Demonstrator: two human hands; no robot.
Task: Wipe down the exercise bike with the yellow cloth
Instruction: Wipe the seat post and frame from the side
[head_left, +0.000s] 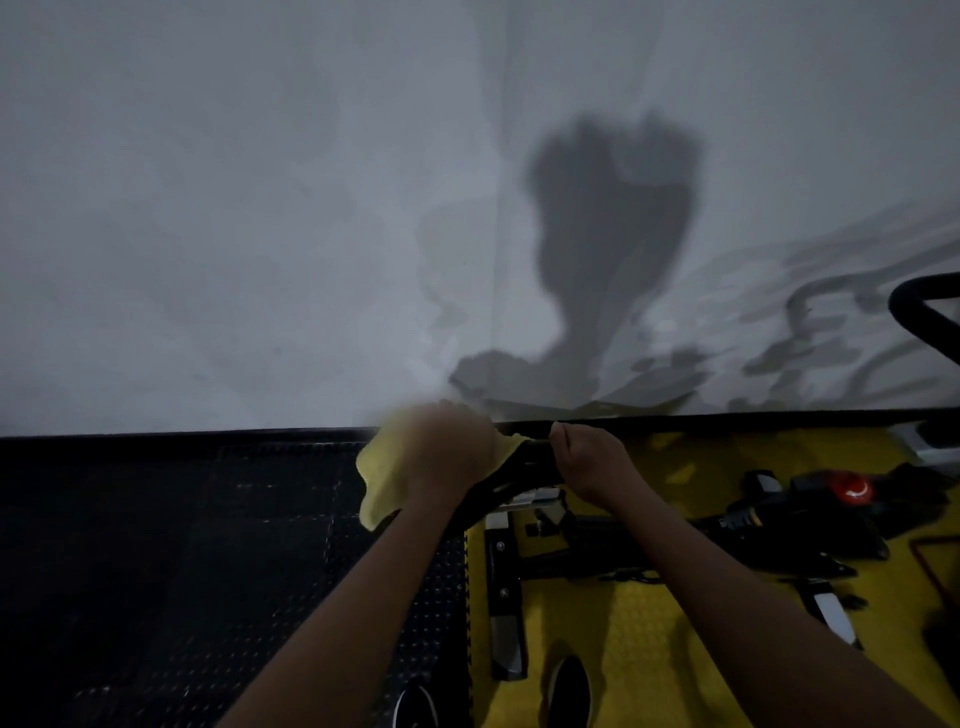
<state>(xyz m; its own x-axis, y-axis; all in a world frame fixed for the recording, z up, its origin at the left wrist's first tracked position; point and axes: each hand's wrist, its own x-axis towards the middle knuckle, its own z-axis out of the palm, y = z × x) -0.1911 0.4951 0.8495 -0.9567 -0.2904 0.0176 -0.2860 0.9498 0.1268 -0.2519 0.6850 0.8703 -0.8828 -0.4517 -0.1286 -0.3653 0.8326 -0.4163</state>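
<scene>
Nearest the camera, at the bottom edge of the floor view, two dark shoes (569, 691) stand where the black studded mat (156, 545) meets the yellow mat (634, 623).

Going left to right: the black mat fills the left side up to the foot of the grey wall (234, 208). Next comes the yellow cloth (379, 478), bunched under the left hand (449, 449), whose fingers curl down over the fabric and press it onto the left end of a dark handlebar (535, 452) of the exercise bike (623, 551). Part of the cloth hangs loose below and to the left of the hand. Just beside it, the right hand (587, 457) closes round the same bar, thumb and fingers wrapped, apparently steadying it. Farther right, the bike's dark frame lies over the yellow mat, with a red knob (852, 488) near the right edge and a second black bar loop (924, 317) against the wall.

The step in hand looks like wiping the handlebar grip. The wipe seems at an early or middle stage, since the frame and knob lie untouched by the cloth. The next move likely calls for sliding the cloth along the bar toward the right hand, which would have to shift aside.

No brand, label or writing can be read; the light is dim and the picture soft.
</scene>
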